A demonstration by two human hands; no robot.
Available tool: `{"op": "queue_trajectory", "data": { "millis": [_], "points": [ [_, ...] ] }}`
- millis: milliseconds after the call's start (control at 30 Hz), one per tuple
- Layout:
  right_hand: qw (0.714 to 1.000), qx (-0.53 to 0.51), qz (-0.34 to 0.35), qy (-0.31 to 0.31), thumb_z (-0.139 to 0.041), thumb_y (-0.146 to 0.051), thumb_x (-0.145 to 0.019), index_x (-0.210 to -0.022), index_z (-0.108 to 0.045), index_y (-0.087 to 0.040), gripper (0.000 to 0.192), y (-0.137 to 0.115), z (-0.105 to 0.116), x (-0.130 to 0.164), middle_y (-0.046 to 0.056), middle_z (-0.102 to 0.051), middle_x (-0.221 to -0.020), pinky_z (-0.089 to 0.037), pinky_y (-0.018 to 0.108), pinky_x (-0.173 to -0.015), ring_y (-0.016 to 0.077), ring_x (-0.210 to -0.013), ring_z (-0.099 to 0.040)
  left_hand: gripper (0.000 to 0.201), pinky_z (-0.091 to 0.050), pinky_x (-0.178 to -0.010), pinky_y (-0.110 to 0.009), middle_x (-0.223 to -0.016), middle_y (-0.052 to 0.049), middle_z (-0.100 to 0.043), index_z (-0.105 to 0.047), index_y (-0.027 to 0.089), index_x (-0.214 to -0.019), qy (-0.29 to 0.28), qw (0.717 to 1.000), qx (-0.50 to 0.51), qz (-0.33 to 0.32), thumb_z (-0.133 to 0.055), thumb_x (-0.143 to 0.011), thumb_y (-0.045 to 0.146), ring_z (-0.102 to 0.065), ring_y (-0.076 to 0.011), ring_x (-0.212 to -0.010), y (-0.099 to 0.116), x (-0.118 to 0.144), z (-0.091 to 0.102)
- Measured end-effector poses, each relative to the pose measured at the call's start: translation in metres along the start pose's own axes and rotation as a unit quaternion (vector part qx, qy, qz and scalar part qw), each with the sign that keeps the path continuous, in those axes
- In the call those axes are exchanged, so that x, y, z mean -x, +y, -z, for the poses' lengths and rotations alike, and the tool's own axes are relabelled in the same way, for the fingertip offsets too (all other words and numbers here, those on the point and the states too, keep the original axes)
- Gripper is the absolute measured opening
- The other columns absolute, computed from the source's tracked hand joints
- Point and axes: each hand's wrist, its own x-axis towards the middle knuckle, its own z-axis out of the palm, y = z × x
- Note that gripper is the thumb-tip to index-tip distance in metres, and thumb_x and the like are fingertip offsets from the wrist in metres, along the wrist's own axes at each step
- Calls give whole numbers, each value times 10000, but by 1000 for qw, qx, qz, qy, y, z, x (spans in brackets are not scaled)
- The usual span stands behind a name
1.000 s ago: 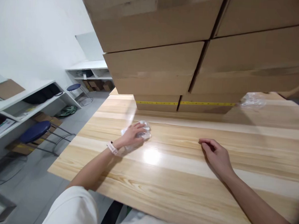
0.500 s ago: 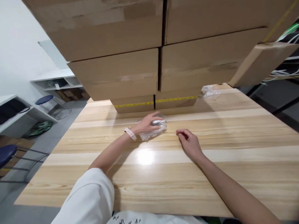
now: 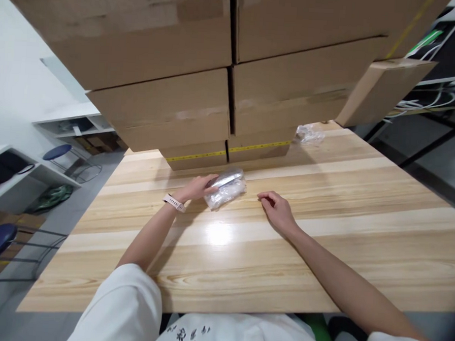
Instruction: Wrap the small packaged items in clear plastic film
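A small clear plastic packet [image 3: 226, 188] with something silvery inside lies on the light wooden table [image 3: 323, 231], just in front of the stacked boxes. My left hand [image 3: 196, 187], a white band on its wrist, touches the packet's left end with its fingertips. My right hand [image 3: 275, 210] rests on the tabletop a short way to the right of the packet, fingers loosely curled, holding nothing.
A tall stack of brown cardboard boxes [image 3: 216, 88] with yellow tape fills the far side of the table. A crumpled clear bag [image 3: 309, 133] lies at its right foot. White shelves [image 3: 10, 172] and blue stools [image 3: 56, 152] stand to the left.
My left hand has slid the packet to the right along the table and now touches only its left end instead of covering it. The view has swung to the right.
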Motion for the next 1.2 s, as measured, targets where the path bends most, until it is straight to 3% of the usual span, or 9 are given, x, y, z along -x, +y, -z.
{"op": "queue_trajectory", "data": {
  "millis": [133, 367, 467, 633, 800, 867, 1000, 1133, 1200],
  "points": [
    [1000, 3, 8, -1, -511, -327, -884, -936, -736, -232, 250, 1, 0, 0, 63, -745, -999, -509, 397, -859, 235, -920, -671, 929, -402, -1121, -415, -1540, -137, -533, -502, 219, -1500, -41, 999, 19, -12, -843, -693, 529, -522, -386, -1386, -4, -1, 11],
    [1000, 7, 9, -5, -504, -336, -887, -941, -736, -220, 266, 2, -1, -1, 67, -742, -1000, -503, 389, -842, 231, -917, -671, 764, -459, -1117, -404, -1566, -125, -502, -475, 202, -1526, -60, 986, 152, -37, -684, -872, 535, -544, -304, -1386, -16, 5, 26],
    [1000, 6, 11, -5, -506, -332, -883, -929, -737, -219, 261, 1, 0, -1, 67, -744, -995, -502, 388, -854, 231, -927, -675, 767, -445, -1146, -439, -1553, -140, -514, -529, 180, -1484, -13, 977, 211, -30, -728, -837, 542, -540, -322, -1390, -21, 9, 24],
    [1000, 10, 18, -5, -503, -337, -886, -915, -738, -220, 265, 0, -1, -2, 66, -746, -974, -504, 388, -854, 230, -918, -677, 695, -533, -1036, -437, -1426, -152, -637, -641, 170, -1365, 51, 979, 193, -25, -751, -801, 562, -634, -334, -1266, -31, 8, 20],
    [1000, 17, 22, -2, -503, -334, -887, -913, -737, -223, 260, 1, 0, -2, 66, -745, -975, -508, 388, -857, 227, -918, -678, 595, -582, -720, -338, -981, -115, -782, -665, 137, -1317, 155, 973, 172, 5, -623, -893, 552, -724, -244, -823, -38, 4, 20],
    [1000, 19, 23, -6, -504, -327, -886, -913, -736, -223, 256, 1, 0, -2, 66, -746, -979, -509, 390, -860, 227, -924, -680, 500, -549, -676, -307, -851, -74, -768, -714, 155, -1231, 193, 969, 154, 14, -691, -852, 480, -690, -216, -718, -35, 3, 15],
    [1000, 13, 23, -9, -511, -315, -881, -920, -741, -223, 251, 2, 0, -2, 65, -746, -982, -504, 407, -886, 234, -944, -677, 214, -497, -716, -283, -785, -45, -748, -768, 181, -967, 277, 953, 119, 26, -726, -783, 283, -669, -204, -717, -26, 1, 5],
    [1000, -22, -9, 8, -537, -344, -883, -953, -741, -214, 251, 3, -1, -1, 70, -749, -1005, -511, 408, -872, 230, -920, -676, 226, -487, -720, -277, -809, -44, -716, -723, 165, -979, 396, 911, 109, 42, -565, -883, 298, -638, -187, -735, -12, 17, 23],
    [998, -52, -28, 23, -561, -394, -897, -999, -735, -210, 274, 1, -2, -1, 75, -749, -1019, -520, 396, -864, 221, -913, -675, 258, -502, -702, -271, -825, -36, -694, -700, 164, -995, 424, 894, 141, 24, -563, -901, 362, -622, -175, -732, 1, 34, 38]
  ]
}}
